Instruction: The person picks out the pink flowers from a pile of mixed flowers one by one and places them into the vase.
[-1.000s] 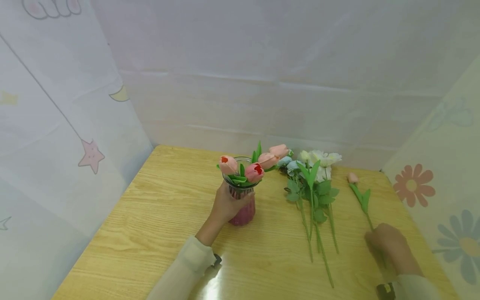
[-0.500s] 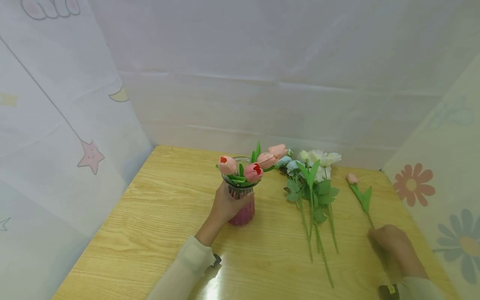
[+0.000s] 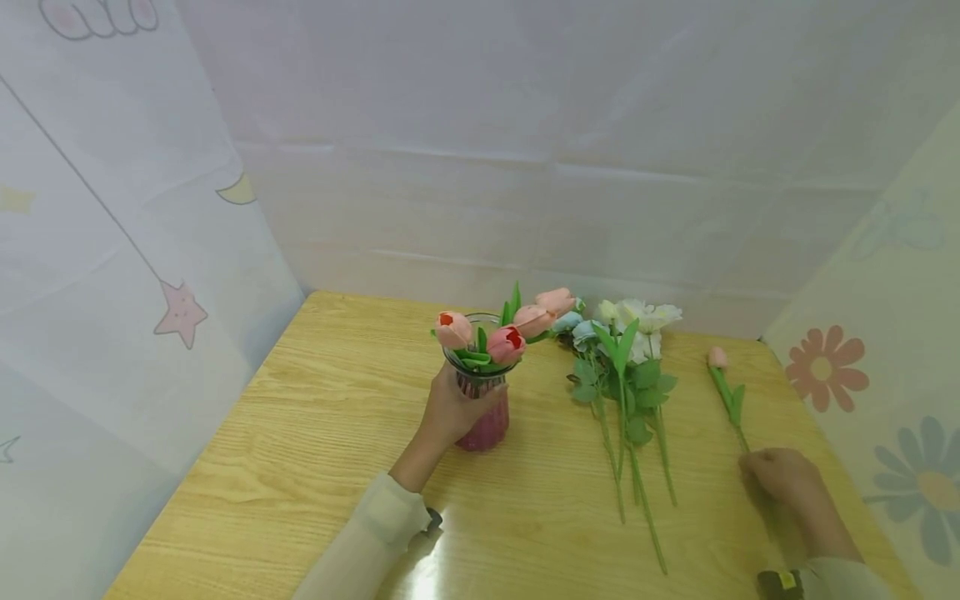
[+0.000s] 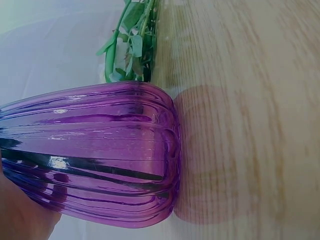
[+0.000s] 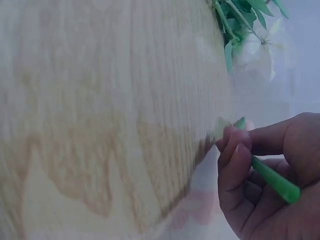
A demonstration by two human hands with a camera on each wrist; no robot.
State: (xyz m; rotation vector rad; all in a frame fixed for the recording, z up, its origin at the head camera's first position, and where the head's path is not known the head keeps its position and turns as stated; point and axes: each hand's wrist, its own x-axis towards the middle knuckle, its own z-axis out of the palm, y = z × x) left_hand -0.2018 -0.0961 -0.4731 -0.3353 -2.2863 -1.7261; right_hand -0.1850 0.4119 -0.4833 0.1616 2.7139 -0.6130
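Observation:
My left hand grips a ribbed purple glass vase just under its rim, thumb across the front. Several pink tulips stand in the vase, their heads leaning over the rim. In the left wrist view the vase has its base on the wooden tabletop, and dark stems show through the glass. Over at the right side, my right hand pinches the stem of a single pink tulip, whose head points away from me. The right wrist view shows the green stem end passing between thumb and curled fingers.
Between the hands lie white flowers, blue flowers and a green leafy stem, stems toward me. A pale cloth wall closes off the back, with printed cloth at both sides. Wooden tabletop extends left of the vase.
The right hand has shifted slightly right with the tulip, whose head has swung a little to the right. My left hand and the vase stay in place.

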